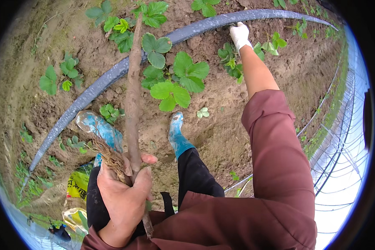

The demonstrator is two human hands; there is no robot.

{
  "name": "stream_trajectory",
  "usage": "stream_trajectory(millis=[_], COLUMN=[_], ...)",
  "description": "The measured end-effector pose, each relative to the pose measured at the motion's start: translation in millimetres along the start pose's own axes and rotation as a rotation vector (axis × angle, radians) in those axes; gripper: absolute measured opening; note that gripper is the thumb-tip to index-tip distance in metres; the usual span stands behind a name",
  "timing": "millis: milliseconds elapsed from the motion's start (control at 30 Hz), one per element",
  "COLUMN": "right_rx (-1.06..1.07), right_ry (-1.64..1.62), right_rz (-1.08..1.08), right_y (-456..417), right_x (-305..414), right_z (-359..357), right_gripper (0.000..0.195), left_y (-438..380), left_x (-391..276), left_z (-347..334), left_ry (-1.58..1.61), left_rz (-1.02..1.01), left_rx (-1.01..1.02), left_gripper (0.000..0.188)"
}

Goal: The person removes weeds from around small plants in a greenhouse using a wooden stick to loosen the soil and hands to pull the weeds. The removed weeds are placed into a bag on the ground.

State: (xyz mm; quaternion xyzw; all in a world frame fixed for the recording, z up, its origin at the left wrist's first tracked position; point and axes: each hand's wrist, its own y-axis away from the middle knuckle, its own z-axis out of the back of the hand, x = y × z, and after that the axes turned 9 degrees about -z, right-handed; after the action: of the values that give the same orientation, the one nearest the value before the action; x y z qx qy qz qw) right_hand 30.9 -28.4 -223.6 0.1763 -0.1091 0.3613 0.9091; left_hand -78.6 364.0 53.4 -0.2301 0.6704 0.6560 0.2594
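Note:
My bare left hand (123,193) is closed around a long wooden stick (132,93), which slants up across the view. The same hand holds a bundle of brown plant roots (111,156); a bit of green leaf shows below the fingers. Far off at the upper right, my right hand (240,34) wears a white glove. Its fingertips meet the near edge of a grey, dirt-spotted flat hose (203,28), partly hidden there, so their grip is unclear. Close to that wrist grows a small strawberry plant (231,61). A larger strawberry plant (175,81) stands between the hose and my boots.
Strawberry plants (70,67) dot the brown soil (212,125) on both sides of the hose. My blue, muddy boots (178,134) straddle the ground near it. A yellow printed plastic bag (76,190) lies beside my left leg. A greenhouse film wall (340,175) curves along the right.

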Motion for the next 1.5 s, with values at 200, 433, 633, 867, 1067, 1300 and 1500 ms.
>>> stream_trajectory(millis=[200, 433, 633, 867, 1067, 1300, 1500], right_rx=[0.42, 0.358, 0.161, 0.328, 0.295, 0.169, 0.38], right_ry=[-0.139, 0.876, 0.624, 0.985, 0.991, 0.566, 0.602], right_rz=[-0.098, 0.622, 0.684, 0.531, 0.602, 0.384, 0.172], right_y=[7.8, 87.1, 96.9, 26.0, 2.8, -18.6, 16.3], right_x=[-31.6, -63.2, -29.6, -1.6, -9.4, -25.0, -10.8], right_z=[28.7, 29.1, 36.8, 28.4, -0.7, 17.9, 42.1], right_gripper=[0.027, 0.015, 0.013, 0.017, 0.017, 0.029, 0.037], left_y=[1.7, 1.5, 0.3, 1.6, 1.6, 2.6, 2.2], left_x=[-0.9, -1.3, -1.4, -1.5, 1.7, 3.4, 4.1], left_z=[1.3, 2.7, -0.4, 0.1, -1.0, 0.6, -3.5], left_ry=[0.067, 0.062, 0.016, 0.033, 0.026, 0.018, 0.045], left_rz=[0.005, -0.01, -0.017, -0.006, -0.017, -0.021, -0.071], left_rx=[-0.006, 0.027, 0.002, 0.003, -0.027, -0.043, -0.038], left_gripper=[0.024, 0.024, 0.024, 0.024, 0.021, 0.02, 0.019])
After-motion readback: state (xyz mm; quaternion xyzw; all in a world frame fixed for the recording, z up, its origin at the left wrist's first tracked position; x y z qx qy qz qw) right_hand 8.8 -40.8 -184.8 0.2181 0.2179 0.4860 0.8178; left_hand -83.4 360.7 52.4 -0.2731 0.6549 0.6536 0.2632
